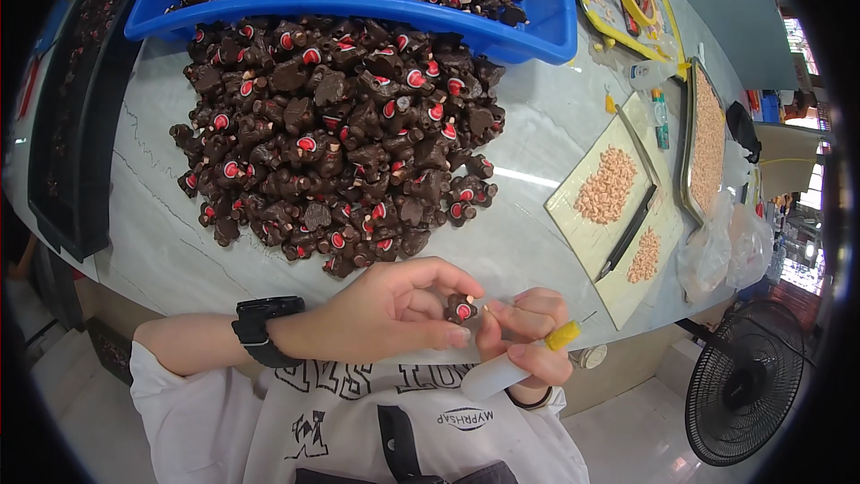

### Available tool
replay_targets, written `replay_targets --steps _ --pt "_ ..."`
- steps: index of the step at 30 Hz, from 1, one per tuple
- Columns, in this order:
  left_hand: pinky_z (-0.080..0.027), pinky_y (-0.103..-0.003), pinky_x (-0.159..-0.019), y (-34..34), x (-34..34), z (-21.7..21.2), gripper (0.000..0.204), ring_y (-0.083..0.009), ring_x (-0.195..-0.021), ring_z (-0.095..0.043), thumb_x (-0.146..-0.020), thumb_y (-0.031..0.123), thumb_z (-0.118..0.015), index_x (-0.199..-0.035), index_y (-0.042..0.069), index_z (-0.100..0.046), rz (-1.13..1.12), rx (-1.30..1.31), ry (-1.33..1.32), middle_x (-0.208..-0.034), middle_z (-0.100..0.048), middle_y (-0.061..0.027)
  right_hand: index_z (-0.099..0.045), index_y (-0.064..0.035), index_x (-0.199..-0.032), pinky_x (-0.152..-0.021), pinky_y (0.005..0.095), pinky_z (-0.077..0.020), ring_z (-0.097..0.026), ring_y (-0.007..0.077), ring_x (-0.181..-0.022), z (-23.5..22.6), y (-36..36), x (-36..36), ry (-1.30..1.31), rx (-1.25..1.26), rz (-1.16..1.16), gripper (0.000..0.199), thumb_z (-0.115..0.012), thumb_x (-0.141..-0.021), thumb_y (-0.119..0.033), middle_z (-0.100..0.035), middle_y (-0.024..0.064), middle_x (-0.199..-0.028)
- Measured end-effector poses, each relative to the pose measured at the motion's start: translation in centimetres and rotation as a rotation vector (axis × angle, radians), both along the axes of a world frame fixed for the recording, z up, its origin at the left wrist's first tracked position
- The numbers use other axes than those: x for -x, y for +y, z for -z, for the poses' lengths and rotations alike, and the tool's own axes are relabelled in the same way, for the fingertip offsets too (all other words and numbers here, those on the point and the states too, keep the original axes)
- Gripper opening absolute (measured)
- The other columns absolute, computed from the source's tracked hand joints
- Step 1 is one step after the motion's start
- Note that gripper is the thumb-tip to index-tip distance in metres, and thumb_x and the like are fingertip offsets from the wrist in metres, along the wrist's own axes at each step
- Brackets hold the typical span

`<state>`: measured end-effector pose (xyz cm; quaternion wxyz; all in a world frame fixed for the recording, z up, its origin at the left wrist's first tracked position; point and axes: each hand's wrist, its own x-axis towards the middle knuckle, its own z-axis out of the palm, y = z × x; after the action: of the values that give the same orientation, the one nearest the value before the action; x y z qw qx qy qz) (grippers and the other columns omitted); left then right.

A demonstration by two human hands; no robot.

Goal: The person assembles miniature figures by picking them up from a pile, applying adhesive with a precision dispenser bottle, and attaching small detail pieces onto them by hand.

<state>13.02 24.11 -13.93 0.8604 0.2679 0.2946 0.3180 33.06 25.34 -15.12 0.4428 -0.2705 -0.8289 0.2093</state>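
Between the thumb and fingers of my left hand is a small dark brown figurine with a red and white spot on it. Close beside it, my right hand is closed around a soft whitish bottle with a yellow cap, which lies tilted across the fingers. The right thumb and index finger pinch together near the figurine; a tiny pale bit seems to be at their tips, too small to make out. Just beyond my hands lies a big heap of similar brown figurines, many with red spots and pale pinkish ends.
A blue bin full of figurines stands behind the heap. To the right, a pale board carries small pink pieces and a black pen-like tool. Beyond it are a tray of pink pieces, plastic bags and a fan.
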Motion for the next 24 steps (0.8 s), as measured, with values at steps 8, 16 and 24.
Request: replay_targets --steps 8,16,24 --pt "-0.046 -0.017 -0.072 -0.1 0.0 0.1 0.038 -0.0060 -0.090 -0.056 -0.080 -0.004 -0.059 -0.115 -0.002 -0.044 0.017 -0.030 0.027 -0.100 -0.056 -0.0056 -0.044 -0.0115 -0.080 -0.052 0.0315 -0.0437 -0.050 0.0218 -0.063 -0.2 0.0 0.0 0.006 -0.002 -0.023 0.038 -0.071 -0.061 0.006 -0.062 0.0145 -0.085" --pt "-0.048 -0.021 -0.077 -0.2 0.0 -0.1 0.037 -0.0090 -0.093 -0.056 -0.079 -0.004 -0.059 -0.113 -0.003 -0.044 -0.050 0.013 -0.001 -0.103 -0.056 -0.0081 -0.044 -0.0111 -0.082 -0.052 0.0315 -0.0458 -0.050 0.0212 -0.063 -0.1 0.1 0.3 -0.006 0.008 -0.071 0.040 -0.072 -0.058 0.006 -0.062 0.0145 -0.086" --pt "-0.048 -0.020 -0.075 -1.0 0.0 0.0 0.034 -0.0087 -0.090 -0.056 -0.081 -0.002 -0.057 -0.114 -0.001 -0.047 -0.114 -0.017 -0.008 -0.108 -0.054 -0.0074 -0.043 -0.0087 -0.085 -0.056 0.0329 -0.0474 -0.053 0.0234 -0.066 0.1 -0.1 0.3 0.034 0.136 -0.132 0.039 -0.066 -0.061 0.011 -0.062 0.0182 -0.093"
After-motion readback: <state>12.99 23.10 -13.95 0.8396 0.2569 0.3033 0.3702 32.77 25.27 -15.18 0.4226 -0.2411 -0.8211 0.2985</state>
